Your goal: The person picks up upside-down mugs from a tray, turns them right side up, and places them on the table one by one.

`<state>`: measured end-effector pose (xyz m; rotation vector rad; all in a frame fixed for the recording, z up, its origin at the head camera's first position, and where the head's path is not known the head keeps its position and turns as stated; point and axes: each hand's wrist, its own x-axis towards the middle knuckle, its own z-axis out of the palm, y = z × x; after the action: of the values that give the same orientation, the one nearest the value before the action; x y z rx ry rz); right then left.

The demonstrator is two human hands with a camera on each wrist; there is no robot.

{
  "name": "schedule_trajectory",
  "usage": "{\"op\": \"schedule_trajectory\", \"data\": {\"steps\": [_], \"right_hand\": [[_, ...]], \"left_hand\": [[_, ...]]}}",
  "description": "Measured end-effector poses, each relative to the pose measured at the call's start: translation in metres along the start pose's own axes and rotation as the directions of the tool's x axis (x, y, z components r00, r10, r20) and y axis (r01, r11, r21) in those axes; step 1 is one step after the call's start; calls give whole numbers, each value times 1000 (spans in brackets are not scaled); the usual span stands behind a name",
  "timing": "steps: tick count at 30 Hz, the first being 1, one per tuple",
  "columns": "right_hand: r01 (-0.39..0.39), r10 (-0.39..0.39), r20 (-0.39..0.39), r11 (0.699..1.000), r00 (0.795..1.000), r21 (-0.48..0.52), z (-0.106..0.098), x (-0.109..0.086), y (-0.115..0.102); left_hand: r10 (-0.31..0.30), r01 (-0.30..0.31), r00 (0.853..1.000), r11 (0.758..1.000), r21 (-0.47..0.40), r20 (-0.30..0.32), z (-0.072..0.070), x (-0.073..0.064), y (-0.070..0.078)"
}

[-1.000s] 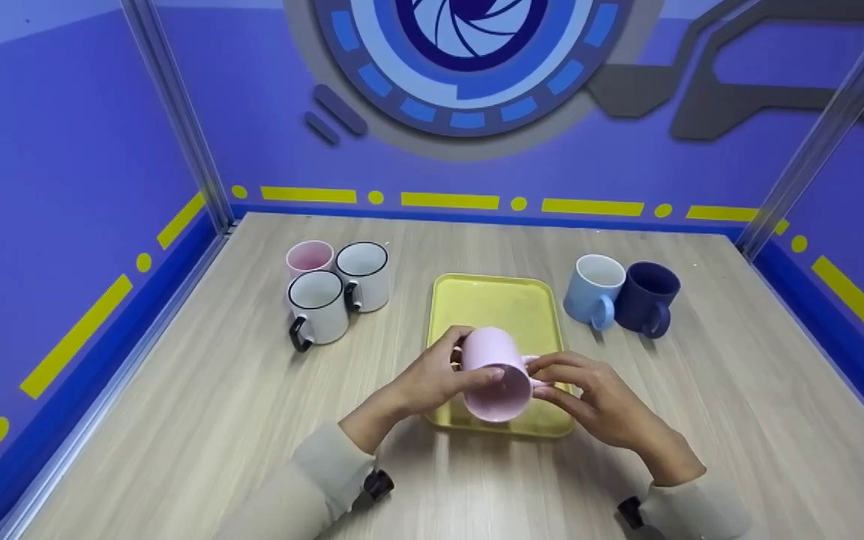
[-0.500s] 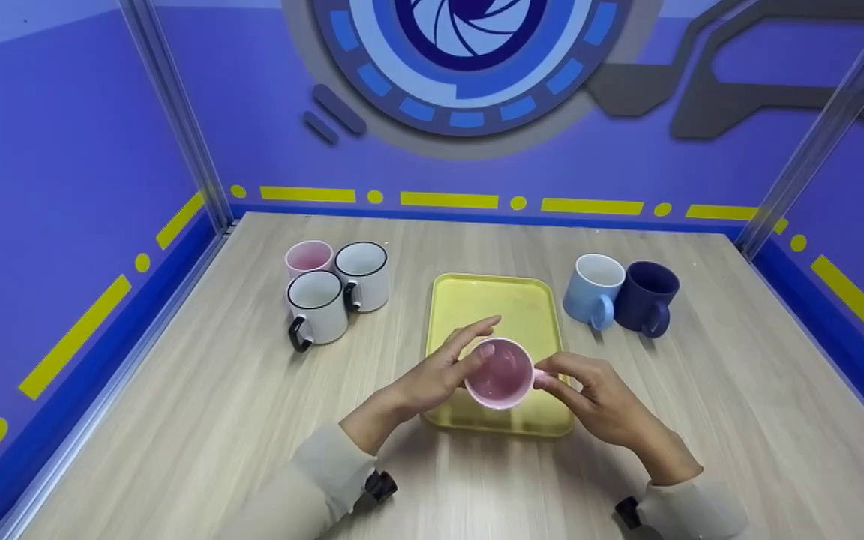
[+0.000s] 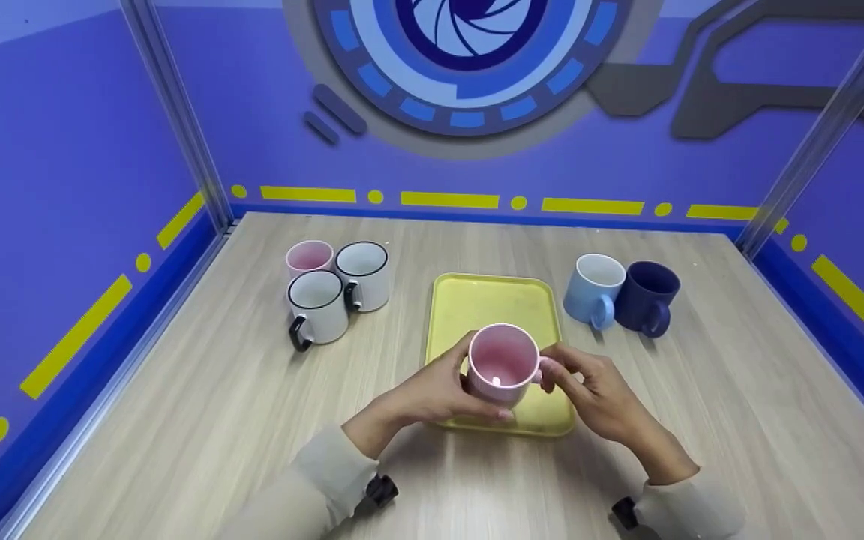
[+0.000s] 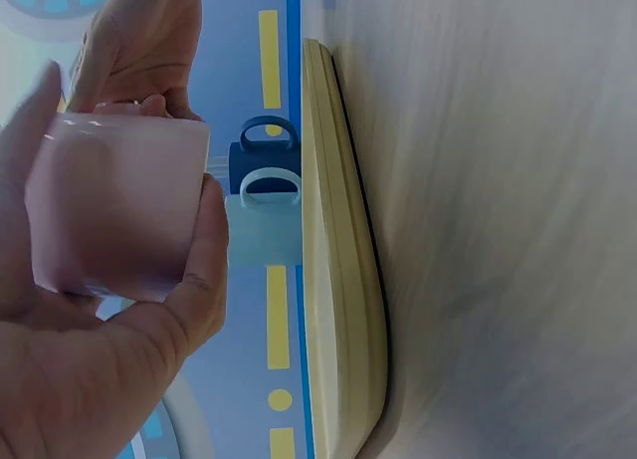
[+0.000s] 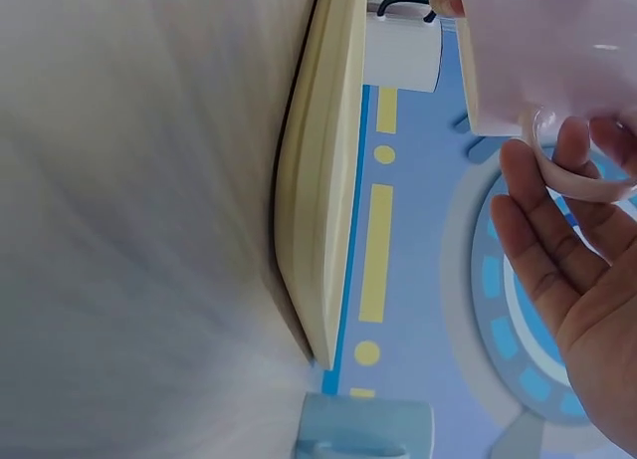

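Note:
A pink mug (image 3: 503,360), its mouth up and tipped slightly toward me, is held above the yellow tray (image 3: 496,296). My left hand (image 3: 432,386) grips its body from the left, with the thumb across the near side; the left wrist view shows the mug's wall (image 4: 119,200) between thumb and fingers. On the right, my right hand (image 3: 597,390) pinches the mug's handle (image 5: 572,180) between thumb and fingers. In the right wrist view some fingers (image 5: 542,230) stretch out below the handle. The tray's middle is partly hidden by the mug and hands.
Two white mugs with black rims (image 3: 319,307) stand at the back left, close to another pink mug (image 3: 310,257). At the back right, a light blue mug (image 3: 593,289) stands beside a dark blue mug (image 3: 648,296). Blue walls enclose the table.
The mug has turned from mouth tilted down toward me to mouth up. My left hand loosened its fingers halfway through, then closed round the body again. My right hand stays at the handle.

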<state>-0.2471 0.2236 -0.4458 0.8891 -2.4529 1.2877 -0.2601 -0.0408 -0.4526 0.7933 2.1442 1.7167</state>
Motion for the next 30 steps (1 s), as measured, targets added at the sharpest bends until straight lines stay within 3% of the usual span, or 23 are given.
{"op": "schedule_trajectory", "data": {"steps": [4,8,11,15,19,23,30], "right_hand": [[-25,25,-26,1000,999,15,3,1,0],[-90,92,-26,993,995,80,7,3,-2],[-161,162,14,968,987,192,9,4,-4],[-257,239,94,913,966,316,11,5,-8],[-312,279,142,882,950,354,13,6,-11],[-351,322,139,856,936,381,14,8,-14],[-357,336,124,835,934,419,17,9,-13]], "left_hand": [[-41,43,997,999,21,-59,3,2,0],[-73,73,995,997,-13,-73,4,3,1],[-79,76,995,996,-51,-65,4,4,1],[-62,58,997,996,-68,-51,4,6,0],[-54,51,998,997,-54,-44,4,7,-1],[-66,65,997,997,-44,-44,4,7,-1],[-80,78,995,996,-33,-54,4,8,-1]]}}
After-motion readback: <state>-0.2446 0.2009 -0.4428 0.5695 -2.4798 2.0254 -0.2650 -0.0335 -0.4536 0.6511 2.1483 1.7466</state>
